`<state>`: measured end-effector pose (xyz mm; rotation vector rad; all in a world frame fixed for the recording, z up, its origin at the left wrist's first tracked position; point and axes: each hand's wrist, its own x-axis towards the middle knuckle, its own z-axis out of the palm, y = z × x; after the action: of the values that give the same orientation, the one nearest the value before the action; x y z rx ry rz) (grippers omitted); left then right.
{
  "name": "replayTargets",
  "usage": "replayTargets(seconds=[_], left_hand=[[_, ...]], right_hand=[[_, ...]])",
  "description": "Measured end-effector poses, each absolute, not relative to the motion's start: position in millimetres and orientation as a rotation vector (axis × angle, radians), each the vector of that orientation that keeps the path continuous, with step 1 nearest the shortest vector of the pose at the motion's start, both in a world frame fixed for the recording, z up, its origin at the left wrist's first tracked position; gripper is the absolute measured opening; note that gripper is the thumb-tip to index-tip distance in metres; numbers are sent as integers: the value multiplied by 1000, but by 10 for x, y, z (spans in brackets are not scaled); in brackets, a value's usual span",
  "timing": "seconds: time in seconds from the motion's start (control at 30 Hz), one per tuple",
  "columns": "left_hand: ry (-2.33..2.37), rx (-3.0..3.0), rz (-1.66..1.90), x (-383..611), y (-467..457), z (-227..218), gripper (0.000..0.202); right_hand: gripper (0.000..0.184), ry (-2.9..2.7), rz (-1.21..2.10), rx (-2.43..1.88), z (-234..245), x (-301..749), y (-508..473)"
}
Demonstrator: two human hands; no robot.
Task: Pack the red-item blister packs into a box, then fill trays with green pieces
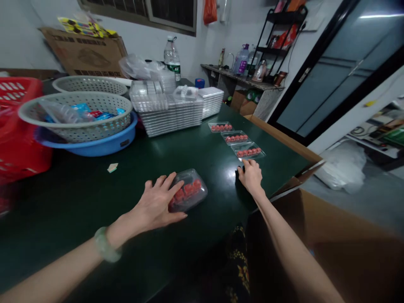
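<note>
A dark green surface [78, 219] runs through a small white-walled room, with a window high on the back wall and a dark-framed glass door [334, 71] off to the right. Along the far wall, a narrow shelf [240, 78] carries bottles and other small items. Toward the back of the surface stand a large water bottle [172, 57] and stacks of clear plastic trays [170, 112]. To the left, a perforated beige basket [75, 115] holding blue-and-red packets sits inside a blue basin [104, 148], with a second beige basket [90, 85] behind it and a red plastic crate [19, 126] at the edge. A flattened cardboard box [85, 52] leans behind them, and a small paper scrap [112, 167] lies on the surface.

The left hand [154, 202], with a pale green bangle [106, 245] on its wrist, is spread over a clear plastic clamshell [188, 190], fingers across the lid and thumb along its near edge. A row of small red pieces shows through the lid. The right hand [251, 176] sits well to the side of it, fingers loosely curled and pressed toward the surface, with nothing visible in its grasp. It lies just below three clear trays of red pieces [236, 138], set in a slanting line; whether it touches the nearest one is hard to tell.
</note>
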<state>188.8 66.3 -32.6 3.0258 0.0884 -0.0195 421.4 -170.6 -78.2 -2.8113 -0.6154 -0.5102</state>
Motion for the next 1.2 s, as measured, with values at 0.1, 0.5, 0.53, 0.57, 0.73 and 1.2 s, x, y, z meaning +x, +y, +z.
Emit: replayTargets(seconds=[0.1,0.5,0.53,0.57,0.73,1.2], left_hand=[[61,3032,-2,1837,649,-328,81],[139,2926,-133,1771,730,-101,109],[136,2916,-99,1794,735,-71,106],[137,2912,-43,1840,724,-36,102],[-114,2893,207,2466,322,134,75],[-369,3009,-190,3815,-494,-280,95]], right_hand=[[31,-697,-520,-2898,-826,4426,-1789],[25,-965,-510,-2824,-711,4278,-1622],[25,-1014,-498,-2803,-706,4153,-1633],[25,-1050,-492,-2780,-692,4035,-1653],[35,-540,-475,-2840,-497,3897,-1908],[21,-312,24,-2848,-583,4249,-2396]])
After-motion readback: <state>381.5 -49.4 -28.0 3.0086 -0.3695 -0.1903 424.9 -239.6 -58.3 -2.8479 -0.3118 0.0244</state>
